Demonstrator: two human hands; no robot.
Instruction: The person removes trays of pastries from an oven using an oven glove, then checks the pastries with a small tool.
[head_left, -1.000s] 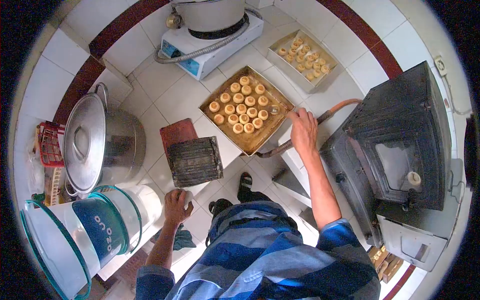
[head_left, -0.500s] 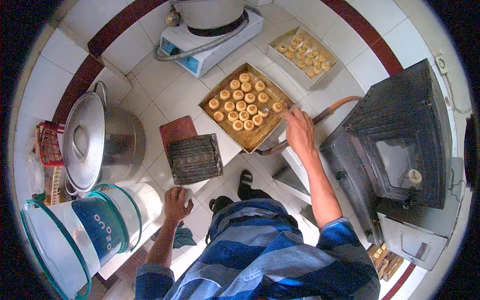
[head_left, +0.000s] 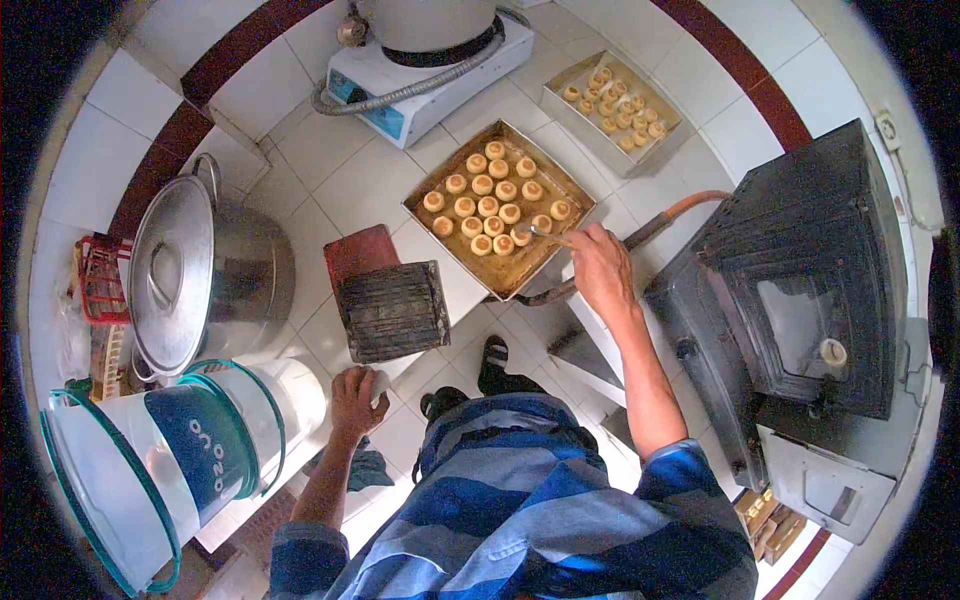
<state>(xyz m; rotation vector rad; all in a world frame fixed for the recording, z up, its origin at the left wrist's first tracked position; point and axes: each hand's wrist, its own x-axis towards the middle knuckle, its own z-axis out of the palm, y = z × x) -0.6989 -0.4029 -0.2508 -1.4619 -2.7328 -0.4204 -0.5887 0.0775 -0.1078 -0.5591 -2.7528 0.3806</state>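
My right hand (head_left: 603,268) is closed around the handle of what looks like a small metal spoon (head_left: 541,233). Its tip reaches over the near right part of a square baking tray (head_left: 500,278), close to the round pastries there. Rows of pale pastries (head_left: 487,206) with brown centres sit in this tray. My left hand (head_left: 355,400) rests low at the left, its fingers curled around a small pale object (head_left: 379,383) I cannot make out. Just beyond it lies a dark, ridged slab (head_left: 393,312), overlapping a red board (head_left: 360,252).
A second tray (head_left: 572,113) of pastries stands at the back right. To the right is a black oven (head_left: 810,290) with a hose (head_left: 660,222). A large lidded pot (head_left: 250,270) and plastic buckets (head_left: 120,480) fill the left. A white burner unit (head_left: 440,95) stands behind.
The spoon's tip has shifted slightly over the pastries at the tray's near right, and one pastry there shows more fully. The view has moved a little; my left hand stays about where it was.
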